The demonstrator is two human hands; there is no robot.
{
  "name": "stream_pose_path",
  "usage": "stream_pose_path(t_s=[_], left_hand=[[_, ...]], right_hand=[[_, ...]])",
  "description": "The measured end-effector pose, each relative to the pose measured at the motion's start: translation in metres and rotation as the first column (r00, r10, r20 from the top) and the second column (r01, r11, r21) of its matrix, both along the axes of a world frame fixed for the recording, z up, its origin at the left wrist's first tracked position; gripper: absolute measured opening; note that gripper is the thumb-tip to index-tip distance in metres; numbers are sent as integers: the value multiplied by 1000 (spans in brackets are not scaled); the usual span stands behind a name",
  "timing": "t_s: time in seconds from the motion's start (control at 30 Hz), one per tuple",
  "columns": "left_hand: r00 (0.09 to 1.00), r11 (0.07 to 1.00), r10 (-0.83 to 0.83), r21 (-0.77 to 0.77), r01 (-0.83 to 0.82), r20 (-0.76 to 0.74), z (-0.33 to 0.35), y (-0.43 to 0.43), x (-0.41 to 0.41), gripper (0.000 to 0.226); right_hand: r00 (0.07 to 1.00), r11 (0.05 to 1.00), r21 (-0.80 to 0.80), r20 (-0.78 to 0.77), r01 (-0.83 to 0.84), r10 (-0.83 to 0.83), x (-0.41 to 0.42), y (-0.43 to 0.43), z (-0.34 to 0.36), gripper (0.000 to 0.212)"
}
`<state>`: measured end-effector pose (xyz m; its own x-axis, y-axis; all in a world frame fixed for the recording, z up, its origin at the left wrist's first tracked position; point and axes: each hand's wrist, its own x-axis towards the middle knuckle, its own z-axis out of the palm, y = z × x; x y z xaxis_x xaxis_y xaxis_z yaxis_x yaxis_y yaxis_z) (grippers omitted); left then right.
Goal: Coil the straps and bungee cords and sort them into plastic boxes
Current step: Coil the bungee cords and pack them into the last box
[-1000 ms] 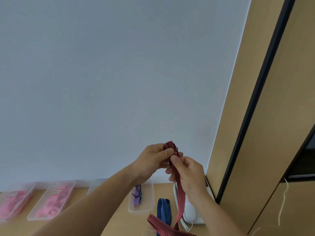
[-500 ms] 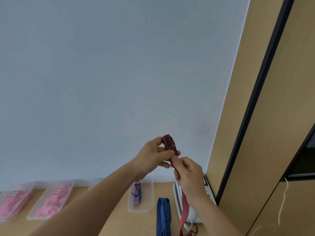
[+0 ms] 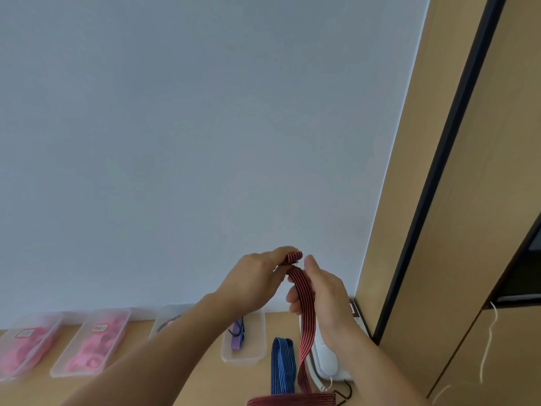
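My left hand [image 3: 257, 278] pinches the red strap [image 3: 304, 288] at its rolled end above the worktop [image 3: 281, 323]; my right hand [image 3: 325, 300] curls its fingers round the length trailing to the near edge.

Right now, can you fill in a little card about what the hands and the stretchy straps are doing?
left hand: pinches the rolled top end of the red striped strap
right hand: curled round the same strap, lower down
strap's tail: hangs down to the wooden table
blue striped strap: lies on the table, not coiled
clear box: holds a purple-and-blue strap
far-left boxes: hold pink things, too blurred to name
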<state>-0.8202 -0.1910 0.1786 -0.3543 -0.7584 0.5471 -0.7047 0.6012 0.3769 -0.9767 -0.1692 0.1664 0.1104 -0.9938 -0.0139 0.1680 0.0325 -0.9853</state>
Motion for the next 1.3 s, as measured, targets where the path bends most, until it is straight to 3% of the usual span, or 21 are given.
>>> stream_pose_path(t_s=[0.13, 0.23, 0.3, 0.4, 0.47, 0.5, 0.57, 0.67, 0.8, 0.87, 1.03, 1.13, 1.3], left_hand=[[973, 975, -8, -213, 58, 230, -4, 2, 2, 40], [961, 950, 56, -311, 33, 272, -9, 1, 0, 41], [969, 963, 45, -269, 22, 242, -12, -2, -1, 49], [997, 997, 14, 77, -7, -81, -9, -2, -3, 60], [907, 911, 104, 404, 77, -407, -1, 0, -7, 64], [817, 824, 150, 527, 208, -557, 4, 1, -9, 59], [670, 676, 192, 591, 439, -717, 11, 3, -10, 37], [653, 663, 146, 563, 493, -744, 17, 8, -16, 31], [670, 773, 169, 519, 365, -723, 16, 4, -19, 20], [732, 826, 127, 480, 295, -669, 15, 2, -19, 19], [888, 946, 84, 317, 73, -453, 8, 0, -14, 22], [962, 990, 12, 138, 27, -271, 1, 1, -10, 22], [997, 996, 61, -69, -64, -36, -6, 0, -4, 27]], right_hand=[[1000, 1000, -18, -20, 14, -14, -1, 1, 7, 59], [998, 998, -30, -30, 47, -48, 2, 2, 7, 43], [998, 997, -44, -19, 57, -57, 3, 2, 6, 39], [998, 995, -81, -14, 62, -64, 1, 4, 6, 33], [996, 991, -108, -16, 83, -86, -1, 4, 7, 27], [995, 988, -120, -17, 94, -96, -1, 4, 6, 24], [994, 986, -132, -26, 99, -104, -1, 4, 5, 22], [993, 986, -136, -51, 96, -104, -2, 3, 2, 24], [990, 991, -65, -72, 116, -121, -2, 2, -2, 40], [991, 993, -28, -74, 111, -113, -2, 2, -3, 43], [996, 998, 17, -63, 60, -59, -6, 2, -3, 42], [996, 998, 21, -66, 57, -55, -6, 1, -3, 42], [997, 998, 4, -24, 70, -69, -4, 3, 1, 42]])
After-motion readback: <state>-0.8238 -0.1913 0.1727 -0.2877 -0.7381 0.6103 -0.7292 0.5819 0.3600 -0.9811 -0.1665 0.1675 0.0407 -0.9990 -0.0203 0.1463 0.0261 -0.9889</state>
